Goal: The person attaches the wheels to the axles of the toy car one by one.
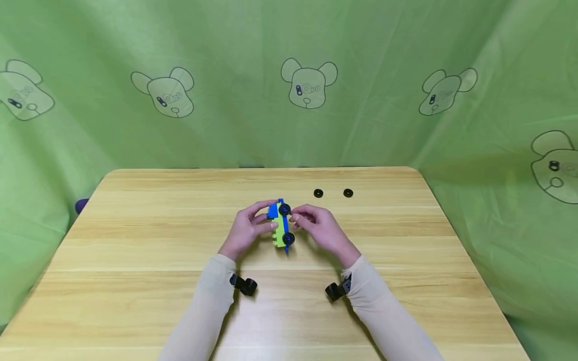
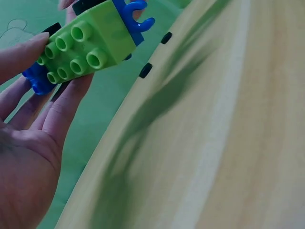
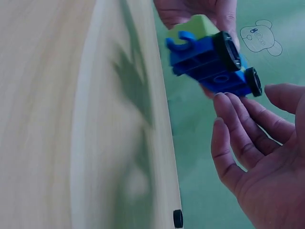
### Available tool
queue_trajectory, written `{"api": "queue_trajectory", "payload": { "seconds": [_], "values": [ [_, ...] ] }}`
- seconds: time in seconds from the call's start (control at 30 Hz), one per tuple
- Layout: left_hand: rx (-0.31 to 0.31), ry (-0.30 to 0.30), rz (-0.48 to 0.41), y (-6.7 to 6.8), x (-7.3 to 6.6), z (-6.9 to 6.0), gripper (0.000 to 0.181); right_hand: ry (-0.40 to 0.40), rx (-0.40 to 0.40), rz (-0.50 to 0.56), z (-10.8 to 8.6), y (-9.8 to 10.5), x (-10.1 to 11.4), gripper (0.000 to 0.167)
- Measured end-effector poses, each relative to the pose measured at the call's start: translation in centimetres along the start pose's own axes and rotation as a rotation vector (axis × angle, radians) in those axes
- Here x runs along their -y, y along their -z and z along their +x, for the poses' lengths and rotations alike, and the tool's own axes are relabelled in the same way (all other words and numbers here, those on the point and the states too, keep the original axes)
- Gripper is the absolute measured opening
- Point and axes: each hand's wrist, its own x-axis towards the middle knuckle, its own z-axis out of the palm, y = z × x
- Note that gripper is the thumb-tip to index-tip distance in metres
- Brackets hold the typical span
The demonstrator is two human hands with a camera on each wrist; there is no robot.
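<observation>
A toy block car [image 1: 279, 225], lime green on a blue base, is tilted on its side above the table, gripped by my left hand [image 1: 246, 229]. Its green studs [image 2: 82, 30] face the left wrist camera, with the thumb on one side and fingers beneath. The right wrist view shows its blue underside [image 3: 209, 59], a blue hook at one end, and two black wheels, one near [image 3: 227, 51] and one farther [image 3: 253, 81]. My right hand [image 1: 319, 228] is beside the farther wheel, fingers loosely bent, fingertips close to the base; whether they touch it I cannot tell.
Two loose black wheels, the left one [image 1: 318, 193] and the right one [image 1: 348, 192], lie near the back of the wooden table [image 1: 135, 240]. A green curtain [image 1: 235, 100] stands behind and around it. A purple object [image 1: 82, 205] shows beyond the left edge.
</observation>
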Motion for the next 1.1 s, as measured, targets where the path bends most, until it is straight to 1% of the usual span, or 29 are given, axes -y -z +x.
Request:
{"api": "queue_trajectory", "payload": {
  "seconds": [0.1, 0.2, 0.33, 0.47, 0.63, 0.77, 0.9, 1.03, 1.1],
  "values": [
    [-0.064, -0.015, -0.031, 0.2, -0.3, 0.1, 0.055, 0.012, 0.002, -0.066, -0.4, 0.1, -0.1, 0.027],
    [-0.13, -0.034, -0.056, 0.4, -0.4, 0.2, 0.057, 0.048, 0.016, -0.104, -0.5, 0.0, -0.5, 0.028],
    [-0.193, -0.055, -0.083, 0.4, -0.6, 0.3, 0.058, 0.087, 0.053, -0.082, -0.5, -0.4, -0.7, 0.032],
    [-0.226, -0.076, -0.114, 0.3, -0.6, 0.4, 0.056, 0.1, 0.071, -0.061, -0.4, -0.9, -0.6, 0.041],
    [-0.279, -0.098, -0.125, 0.1, -0.5, 0.5, 0.054, 0.106, 0.056, -0.072, -0.3, -1.4, -0.2, 0.05],
    [-0.309, -0.094, -0.131, -0.1, -0.4, 0.6, 0.054, 0.103, 0.015, -0.097, -0.1, -1.8, 0.1, 0.05],
    [-0.324, -0.089, -0.13, -0.4, -0.4, 0.6, 0.053, 0.092, -0.025, -0.115, 0.0, -2.1, 0.1, 0.047],
    [-0.341, -0.087, -0.129, -0.6, -0.3, 0.6, 0.052, 0.08, -0.042, -0.117, 0.0, -2.1, 0.1, 0.047],
    [-0.35, -0.088, -0.108, -0.7, -0.3, 0.5, 0.052, 0.076, -0.047, -0.12, 0.0, -2.1, 0.1, 0.047]
  ]
}}
